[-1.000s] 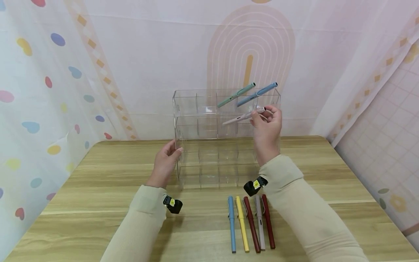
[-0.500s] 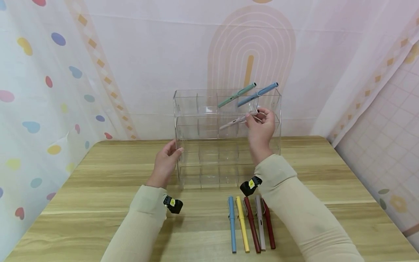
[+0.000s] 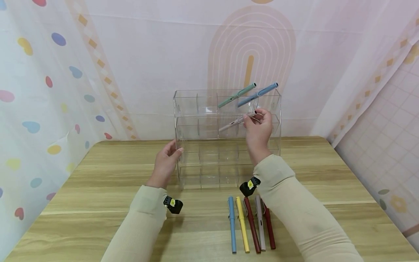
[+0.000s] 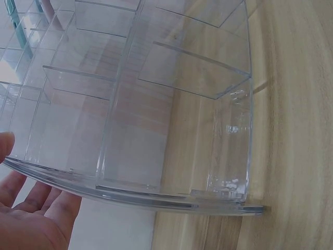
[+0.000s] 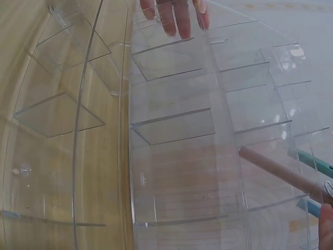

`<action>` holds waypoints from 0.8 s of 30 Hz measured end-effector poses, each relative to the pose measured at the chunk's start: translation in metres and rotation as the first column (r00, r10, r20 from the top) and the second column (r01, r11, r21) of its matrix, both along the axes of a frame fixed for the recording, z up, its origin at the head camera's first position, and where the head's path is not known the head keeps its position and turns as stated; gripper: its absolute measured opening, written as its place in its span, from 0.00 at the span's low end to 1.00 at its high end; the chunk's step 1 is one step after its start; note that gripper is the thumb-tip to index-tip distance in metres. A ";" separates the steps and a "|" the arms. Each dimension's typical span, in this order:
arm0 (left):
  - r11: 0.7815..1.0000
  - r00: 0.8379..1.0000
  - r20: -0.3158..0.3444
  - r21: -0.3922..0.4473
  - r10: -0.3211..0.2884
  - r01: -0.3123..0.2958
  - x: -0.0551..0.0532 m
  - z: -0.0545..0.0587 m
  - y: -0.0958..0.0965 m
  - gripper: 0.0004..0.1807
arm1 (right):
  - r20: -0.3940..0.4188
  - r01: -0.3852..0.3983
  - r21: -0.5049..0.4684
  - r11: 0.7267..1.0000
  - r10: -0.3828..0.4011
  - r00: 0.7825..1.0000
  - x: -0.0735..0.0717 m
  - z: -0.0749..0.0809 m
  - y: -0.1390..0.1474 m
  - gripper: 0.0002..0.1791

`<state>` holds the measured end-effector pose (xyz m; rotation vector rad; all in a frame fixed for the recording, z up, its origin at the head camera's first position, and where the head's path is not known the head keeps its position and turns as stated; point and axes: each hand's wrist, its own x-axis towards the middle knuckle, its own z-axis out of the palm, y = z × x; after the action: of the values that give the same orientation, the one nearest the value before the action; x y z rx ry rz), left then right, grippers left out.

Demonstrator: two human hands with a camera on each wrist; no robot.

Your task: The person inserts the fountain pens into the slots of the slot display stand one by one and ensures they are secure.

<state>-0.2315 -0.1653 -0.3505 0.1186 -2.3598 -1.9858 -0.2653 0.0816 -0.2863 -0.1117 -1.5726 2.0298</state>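
As the left hand [image 3: 165,162] grips the rack [image 3: 209,138], the right hand [image 3: 259,134] partly covers its pinched pen [image 3: 234,123].

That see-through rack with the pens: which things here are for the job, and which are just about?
For the job:
rack
left hand, gripping the rack's side
right hand, holding the pale pen
green pen and blue pen, in the top row
five pens in front, probably

Just about:
table
cloth
wrist cameras
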 end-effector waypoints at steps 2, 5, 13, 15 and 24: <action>1.000 1.000 0.003 -0.006 0.001 -0.001 0.000 0.000 0.000 0.31 | -0.001 -0.001 0.009 1.000 0.001 1.000 0.000 -0.001 0.000 0.20; 1.000 1.000 0.010 -0.014 0.004 -0.003 0.000 0.000 0.000 0.31 | -0.003 -0.005 0.024 1.000 0.005 1.000 -0.001 -0.002 0.001 0.21; 1.000 1.000 0.012 -0.007 0.003 -0.003 0.000 0.001 0.001 0.31 | -0.010 -0.043 0.048 0.998 0.044 0.999 0.000 -0.002 0.003 0.18; 1.000 1.000 0.013 -0.011 0.003 -0.003 0.000 0.001 0.001 0.31 | -0.007 -0.047 0.059 0.997 0.048 0.999 0.001 -0.002 0.004 0.18; 1.000 1.000 0.003 -0.005 0.002 -0.002 0.000 0.001 0.002 0.30 | -0.035 -0.038 0.094 0.995 0.042 0.999 0.003 -0.005 0.006 0.20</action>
<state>-0.2313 -0.1636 -0.3498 0.1237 -2.3654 -1.9798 -0.2624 0.0879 -0.2908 -0.0068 -1.6559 1.9729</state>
